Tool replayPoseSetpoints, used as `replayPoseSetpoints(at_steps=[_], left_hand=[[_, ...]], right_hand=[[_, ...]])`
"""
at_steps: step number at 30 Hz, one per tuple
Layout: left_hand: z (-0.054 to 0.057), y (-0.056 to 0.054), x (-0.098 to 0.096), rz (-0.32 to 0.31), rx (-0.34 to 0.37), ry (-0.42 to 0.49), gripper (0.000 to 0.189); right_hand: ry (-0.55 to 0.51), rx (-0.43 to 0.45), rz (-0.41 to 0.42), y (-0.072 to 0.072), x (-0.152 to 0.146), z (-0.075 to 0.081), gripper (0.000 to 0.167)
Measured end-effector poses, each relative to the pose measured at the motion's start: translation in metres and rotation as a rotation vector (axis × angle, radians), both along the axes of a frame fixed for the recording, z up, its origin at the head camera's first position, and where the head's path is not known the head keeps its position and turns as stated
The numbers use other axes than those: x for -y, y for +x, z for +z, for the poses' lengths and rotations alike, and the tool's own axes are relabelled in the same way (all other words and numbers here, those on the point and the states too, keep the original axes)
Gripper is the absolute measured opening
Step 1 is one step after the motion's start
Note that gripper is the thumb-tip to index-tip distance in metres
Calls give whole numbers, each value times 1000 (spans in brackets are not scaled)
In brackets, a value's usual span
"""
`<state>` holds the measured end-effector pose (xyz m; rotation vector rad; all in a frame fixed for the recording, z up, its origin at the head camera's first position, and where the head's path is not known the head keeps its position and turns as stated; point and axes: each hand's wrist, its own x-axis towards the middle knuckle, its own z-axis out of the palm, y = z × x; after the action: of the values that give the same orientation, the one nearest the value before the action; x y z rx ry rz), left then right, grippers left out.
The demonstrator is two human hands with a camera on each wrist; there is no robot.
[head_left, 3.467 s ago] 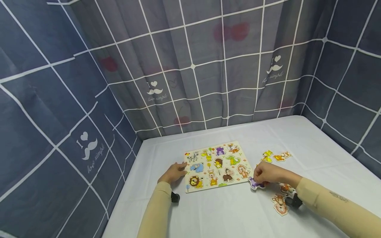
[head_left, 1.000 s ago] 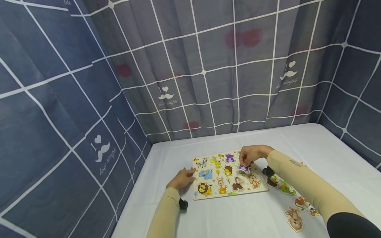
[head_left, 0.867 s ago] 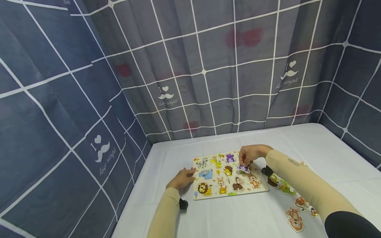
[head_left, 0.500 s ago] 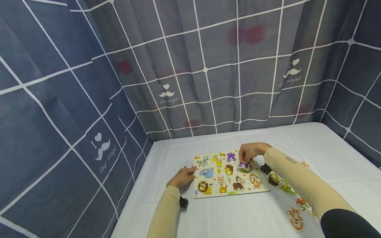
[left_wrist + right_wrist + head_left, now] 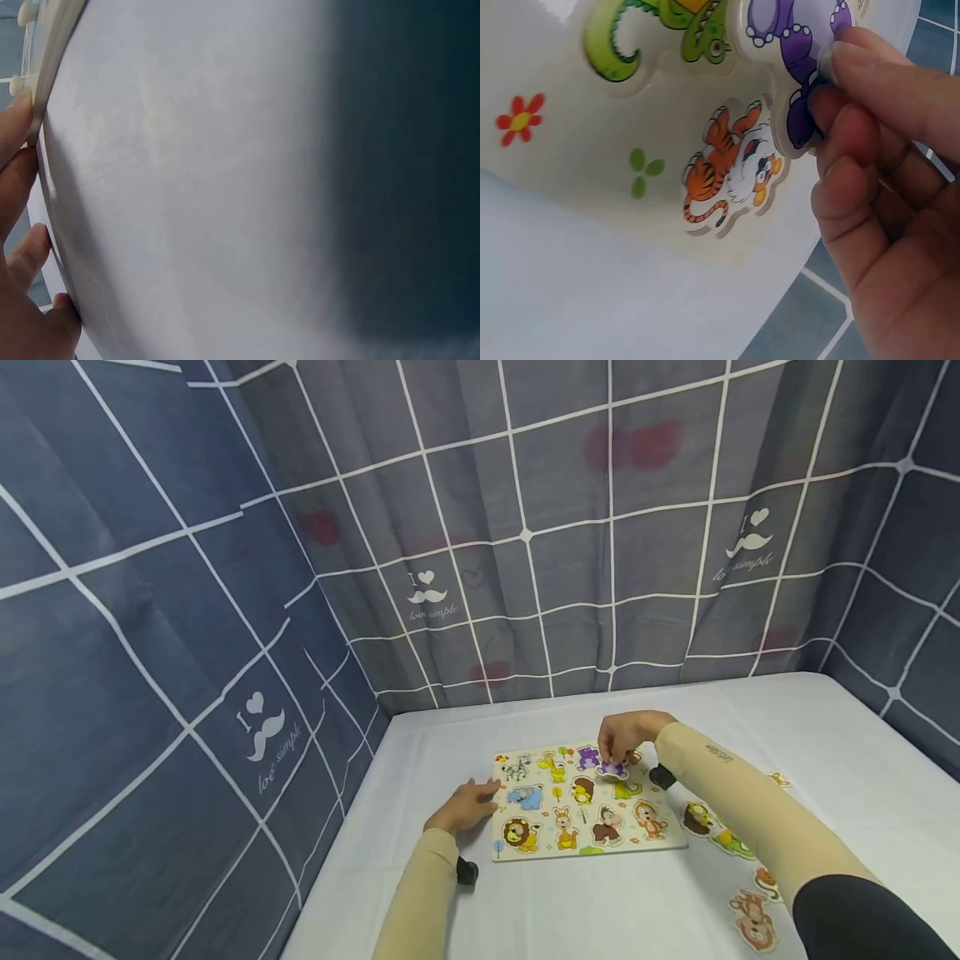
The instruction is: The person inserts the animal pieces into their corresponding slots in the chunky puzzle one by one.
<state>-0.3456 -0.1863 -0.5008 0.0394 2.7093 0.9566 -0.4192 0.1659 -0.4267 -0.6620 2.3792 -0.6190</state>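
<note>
A flat puzzle board point(image 5: 547, 839) printed with animals lies on the white table. My right hand point(image 5: 630, 732) pinches a purple animal piece point(image 5: 612, 771), the thumb and fingertips closed on it. This piece hangs tilted just over the board, overlapping the area between the purple animal picture point(image 5: 588, 757) and the green crocodile picture point(image 5: 627, 790). In the right wrist view, a tiger picture point(image 5: 731, 172) shows on the board beside the fingers. At the board's left edge, my left hand point(image 5: 467, 806) rests with fingers spread, fingertips touching the edge.
Right of the board lie several loose pieces: a hedgehog point(image 5: 697, 818), a green one point(image 5: 731, 843) partly under the sleeve, and a brown animal point(image 5: 753, 922) nearer the front. An orange piece point(image 5: 780, 779) shows beyond the right forearm. Grid-patterned curtains point(image 5: 480, 577) surround the table.
My right hand has carried the purple piece from beside the board's right edge onto the board, then slightly farther back towards the purple picture. My left hand stays at the left edge.
</note>
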Motion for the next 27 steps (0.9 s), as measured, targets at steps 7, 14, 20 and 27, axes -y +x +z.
replayPoseSetpoints(at_steps=[7, 14, 20, 27], left_hand=[[-1, -1, 1, -8, -6, 5, 51], [-1, 1, 0, -8, -10, 15, 50], [-4, 1, 0, 3, -4, 7, 50], [-4, 2, 0, 3, -9, 14, 50]], right_hand=[[19, -42, -1, -6, 6, 1, 10], [36, -64, 20, -12, 12, -2, 14], [28, -77, 13, -17, 17, -7, 14], [0, -82, -9, -23, 22, -12, 13]])
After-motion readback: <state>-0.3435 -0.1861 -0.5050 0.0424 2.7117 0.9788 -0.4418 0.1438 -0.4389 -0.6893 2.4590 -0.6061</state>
